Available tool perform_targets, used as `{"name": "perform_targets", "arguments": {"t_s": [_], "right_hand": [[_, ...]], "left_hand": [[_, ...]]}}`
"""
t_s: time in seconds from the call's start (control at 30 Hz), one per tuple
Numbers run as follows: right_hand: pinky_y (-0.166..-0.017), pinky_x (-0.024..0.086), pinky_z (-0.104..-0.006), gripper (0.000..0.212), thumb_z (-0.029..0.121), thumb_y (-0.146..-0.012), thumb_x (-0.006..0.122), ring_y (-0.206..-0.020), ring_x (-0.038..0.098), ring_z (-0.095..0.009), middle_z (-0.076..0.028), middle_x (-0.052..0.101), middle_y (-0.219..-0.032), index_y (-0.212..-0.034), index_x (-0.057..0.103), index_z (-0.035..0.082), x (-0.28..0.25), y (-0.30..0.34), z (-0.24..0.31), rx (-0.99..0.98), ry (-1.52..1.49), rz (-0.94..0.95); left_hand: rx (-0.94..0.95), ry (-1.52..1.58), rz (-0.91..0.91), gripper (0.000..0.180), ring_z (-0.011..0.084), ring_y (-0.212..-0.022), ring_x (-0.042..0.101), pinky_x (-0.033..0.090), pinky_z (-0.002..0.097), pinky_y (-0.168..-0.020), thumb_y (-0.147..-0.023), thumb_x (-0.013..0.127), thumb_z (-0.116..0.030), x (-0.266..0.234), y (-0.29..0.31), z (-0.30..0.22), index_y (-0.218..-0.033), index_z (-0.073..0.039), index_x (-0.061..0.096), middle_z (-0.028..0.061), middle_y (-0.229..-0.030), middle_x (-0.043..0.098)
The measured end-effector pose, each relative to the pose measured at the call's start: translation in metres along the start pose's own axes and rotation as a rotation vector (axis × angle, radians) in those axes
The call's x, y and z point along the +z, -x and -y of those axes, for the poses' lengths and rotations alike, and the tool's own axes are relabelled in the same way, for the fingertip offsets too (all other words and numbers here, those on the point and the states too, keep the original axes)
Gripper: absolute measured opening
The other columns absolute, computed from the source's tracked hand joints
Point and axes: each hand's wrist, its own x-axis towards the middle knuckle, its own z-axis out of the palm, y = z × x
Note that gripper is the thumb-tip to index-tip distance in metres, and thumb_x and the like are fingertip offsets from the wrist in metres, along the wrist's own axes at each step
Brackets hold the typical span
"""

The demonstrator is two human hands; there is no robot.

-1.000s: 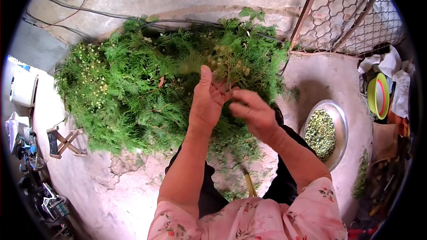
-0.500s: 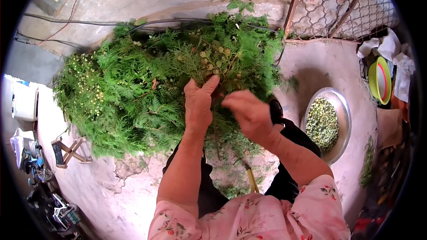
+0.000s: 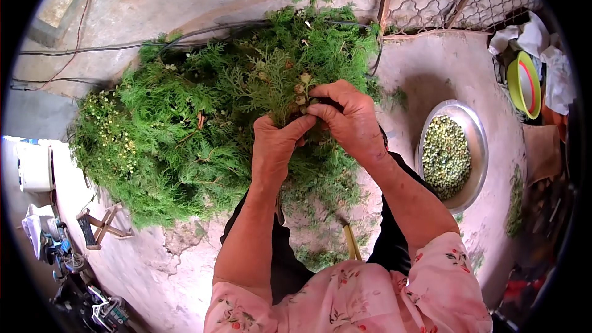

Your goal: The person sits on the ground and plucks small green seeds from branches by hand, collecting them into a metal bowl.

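My left hand is closed round a leafy conifer sprig, its thumb pressed along the stem. Small round pale-brown cones cluster on the sprig's right side. At that cluster, the thumb and forefinger of my right hand are pinched on a cone, close to my left thumb tip. Behind both hands spreads a big heap of green conifer branches, with yellowish cones at its left end. To the right, a metal basin holds many small green cones.
A lime-green basin leans among white cloths at the far right. Metal lattice stands at the upper right. Black cables run behind the heap. A small folding stool and a white box sit at the left.
My right hand, blurred and apart from the sprig before, has moved up to the cones and pinched one. My left hand keeps its hold. The whole view has shifted slightly.
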Motion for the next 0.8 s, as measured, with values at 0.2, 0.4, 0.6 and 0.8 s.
{"name": "perform_targets", "arguments": {"t_s": [0.2, 0.4, 0.6, 0.8], "right_hand": [[-0.048, 0.045, -0.0209, 0.008, 0.004, -0.084, 0.053, -0.053, 0.053, -0.009, -0.004, 0.056, -0.070, -0.091, 0.054, 0.001, -0.003, 0.003, 0.021, 0.486, -0.368, 0.056], [-0.045, 0.044, -0.0240, 0.006, 0.002, -0.083, 0.050, -0.051, 0.054, -0.013, -0.007, 0.057, -0.068, -0.089, 0.052, 0.000, -0.013, -0.003, 0.021, 0.617, -0.846, -0.062], [-0.053, 0.044, -0.0243, 0.014, 0.004, -0.077, 0.061, -0.059, 0.053, -0.011, -0.005, 0.056, -0.070, -0.088, 0.053, 0.001, -0.014, 0.001, 0.025, 0.479, -0.717, 0.087], [-0.056, 0.042, -0.0179, 0.019, 0.004, -0.076, 0.065, -0.066, 0.050, -0.005, 0.002, 0.054, -0.074, -0.093, 0.057, 0.001, 0.004, 0.008, 0.009, 0.125, -0.141, 0.012]], "left_hand": [[-0.009, 0.089, 0.021, 0.012, 0.0082, -0.058, 0.054, 0.043, 0.0209, -0.050, -0.074, 0.065, -0.004, 0.004, 0.000, -0.001, -0.086, -0.003, 0.063, 0.0013, -0.076, 0.062], [-0.032, 0.272, 0.027, 0.016, 0.0114, -0.068, 0.059, 0.048, 0.0242, -0.062, -0.075, 0.062, -0.001, 0.009, 0.003, -0.007, -0.091, -0.001, 0.061, 0.0035, -0.082, 0.063], [0.087, -0.038, -0.074, 0.017, 0.0086, -0.071, 0.057, 0.047, 0.0229, -0.063, -0.076, 0.063, -0.001, 0.008, 0.004, -0.004, -0.093, 0.001, 0.061, 0.0031, -0.085, 0.063], [0.190, -0.025, -0.021, 0.019, 0.0079, -0.068, 0.057, 0.046, 0.0196, -0.062, -0.073, 0.067, -0.002, 0.009, 0.002, 0.007, -0.091, 0.001, 0.062, 0.0022, -0.083, 0.063]]}}
